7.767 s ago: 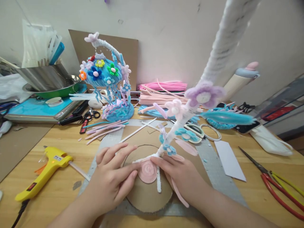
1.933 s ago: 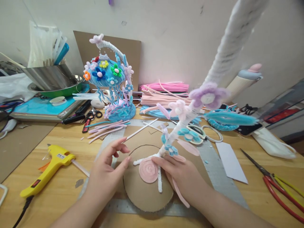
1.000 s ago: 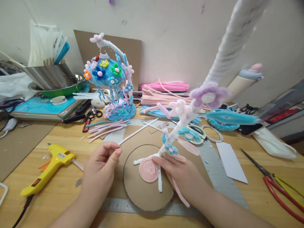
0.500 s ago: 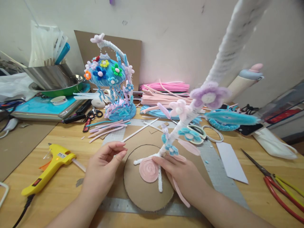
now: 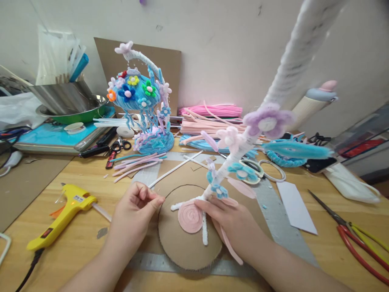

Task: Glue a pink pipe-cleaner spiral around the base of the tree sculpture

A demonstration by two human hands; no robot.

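Observation:
My right hand (image 5: 234,219) is closed around the base of a white wrapped stem (image 5: 226,168) that leans up to the right and bears purple, pink and blue fuzzy flowers. Its white feet rest on a round cardboard disc (image 5: 185,251), beside a coiled pink spiral (image 5: 190,217). A pink strip (image 5: 231,247) hangs below my right palm. My left hand (image 5: 136,211) is at the disc's left edge, thumb and fingertips pinched together; whatever may be between them is too small to make out.
A yellow glue gun (image 5: 63,215) lies at left, red-handled scissors (image 5: 349,231) at right. Behind stand a blue flowered jellyfish-like model (image 5: 136,95), pink pipe cleaners (image 5: 212,111), a metal bowl (image 5: 67,97) and small black scissors (image 5: 120,144). A white card (image 5: 296,207) lies right of the mat.
My left thumb and fingertips have closed together and shifted slightly right, toward the disc's edge. My right hand and the stem have hardly moved.

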